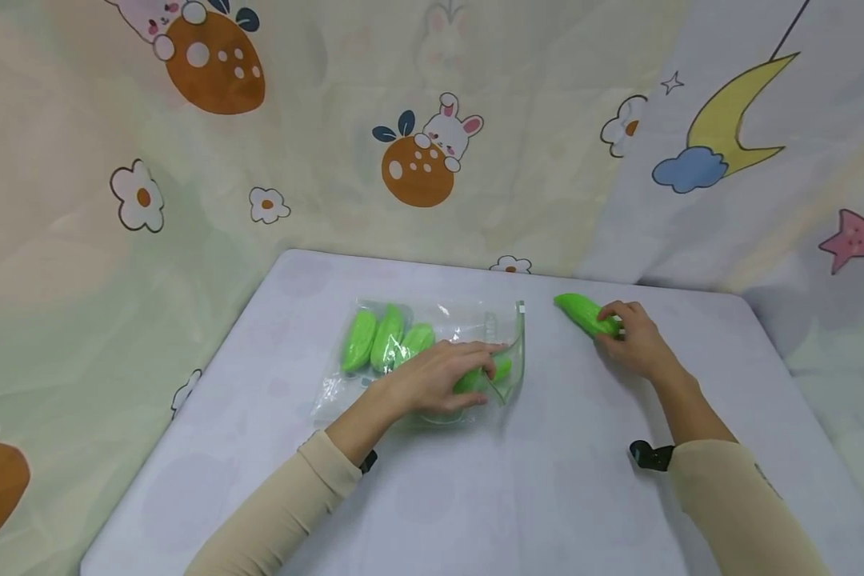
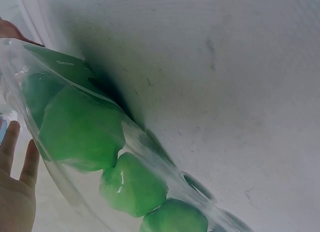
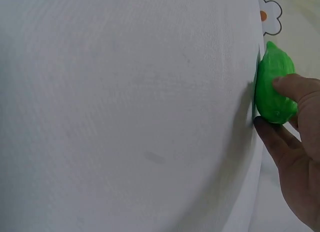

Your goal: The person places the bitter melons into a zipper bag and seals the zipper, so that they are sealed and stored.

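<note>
A clear zip bag [image 1: 461, 314] lies on the table with several bright green toy vegetables [image 1: 387, 340] in it; its mouth faces right. My left hand [image 1: 439, 376] lies over the bag near that mouth, thumb and index finger spread apart at the opening. In the left wrist view, two straight fingers [image 2: 29, 164] show beside the plastic; the rest of the hand is partly out of frame. To the right, another green toy vegetable [image 1: 582, 310], tapered and ridged like a bitter melon, is gripped at its near end by my right hand [image 1: 637, 340]. The right wrist view shows the thumb [image 3: 290, 86] across it.
The white table [image 1: 432, 512] has rounded far corners. A cloth backdrop [image 1: 317, 144] printed with rabbits, flowers and a moon rises behind it. Dark wrist mounts [image 1: 648, 456] stick out at the cuffs.
</note>
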### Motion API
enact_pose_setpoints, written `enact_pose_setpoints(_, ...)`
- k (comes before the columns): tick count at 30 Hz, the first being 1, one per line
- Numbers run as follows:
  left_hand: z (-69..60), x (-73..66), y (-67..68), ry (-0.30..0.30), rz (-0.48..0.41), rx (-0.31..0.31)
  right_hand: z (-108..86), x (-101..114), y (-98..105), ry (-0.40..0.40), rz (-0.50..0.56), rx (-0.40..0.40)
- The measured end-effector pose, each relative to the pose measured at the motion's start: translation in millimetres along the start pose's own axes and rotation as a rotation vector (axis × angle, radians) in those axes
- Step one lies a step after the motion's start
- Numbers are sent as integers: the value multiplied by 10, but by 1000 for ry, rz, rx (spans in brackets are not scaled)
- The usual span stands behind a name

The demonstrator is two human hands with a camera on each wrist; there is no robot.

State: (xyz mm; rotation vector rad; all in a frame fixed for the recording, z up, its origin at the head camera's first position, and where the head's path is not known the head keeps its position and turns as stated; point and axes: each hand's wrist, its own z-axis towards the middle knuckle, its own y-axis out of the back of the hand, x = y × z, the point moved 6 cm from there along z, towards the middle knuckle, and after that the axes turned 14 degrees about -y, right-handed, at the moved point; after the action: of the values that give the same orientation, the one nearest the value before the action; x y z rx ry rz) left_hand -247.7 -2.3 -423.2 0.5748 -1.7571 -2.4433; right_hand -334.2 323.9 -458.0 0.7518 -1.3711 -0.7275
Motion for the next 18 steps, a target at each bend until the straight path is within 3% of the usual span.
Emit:
enact_pose_setpoints(10, 11, -19, 43, -18, -11, -32, -175, 98, 17, 3, 22, 48)
enact_pose_setpoints(18, -34, 2, -5, 13, -30, -10, -388, 168, -112, 8, 47, 51)
